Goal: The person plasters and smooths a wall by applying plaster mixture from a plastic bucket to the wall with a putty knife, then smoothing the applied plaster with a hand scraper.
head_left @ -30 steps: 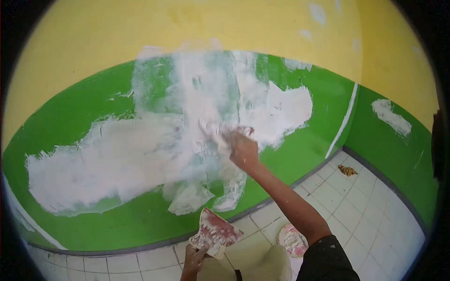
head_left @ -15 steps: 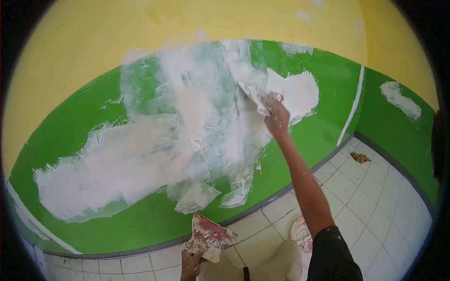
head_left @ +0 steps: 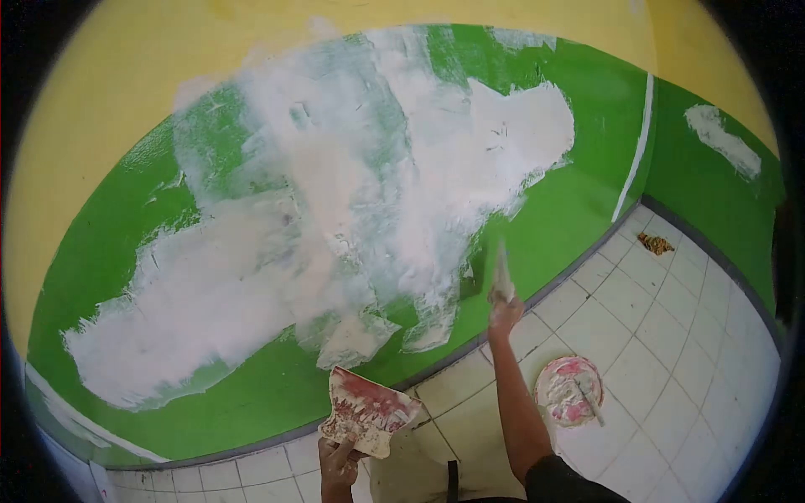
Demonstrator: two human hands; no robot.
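Note:
My right hand is closed around a putty knife, seen nearly edge-on and blurred, in front of the lower green wall. At the bottom, my left hand grips a wide putty scraper whose face is smeared with white and reddish compound. Broad white patches of filler spread across the green wall. They look thin and streaky in the middle, thicker at the left and upper right. The knife is apart from the filler patch above it.
On the tiled floor, right of my arm, stands a round tub of white and pink compound with a stick-like tool in it. A brownish clump lies near the corner. Another white patch marks the right-hand wall.
My right hand has come down off the wall with the putty knife, away from the upper right filler. The tub now shows fully. My left hand still holds the scraper.

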